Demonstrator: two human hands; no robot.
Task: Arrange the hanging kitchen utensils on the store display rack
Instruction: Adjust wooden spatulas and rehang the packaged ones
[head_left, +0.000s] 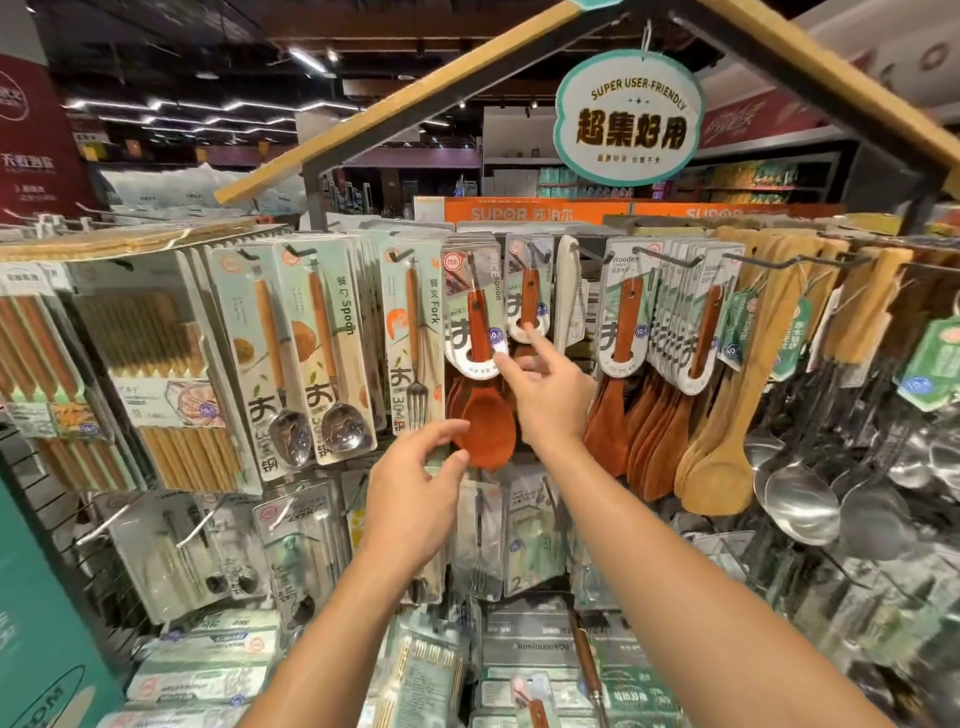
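My left hand (415, 499) reaches up with fingers loosely spread, thumb and fingertips just touching the lower edge of the reddish wooden rice spoon (485, 415) hanging mid-rack. My right hand (550, 395) is raised beside it, index and middle fingers stretched onto the spoon's card (470, 312) (the rest curled in). Packaged forks (415, 332) hang just left, paler wooden spatulas (727, 457) toward the rack's right end.
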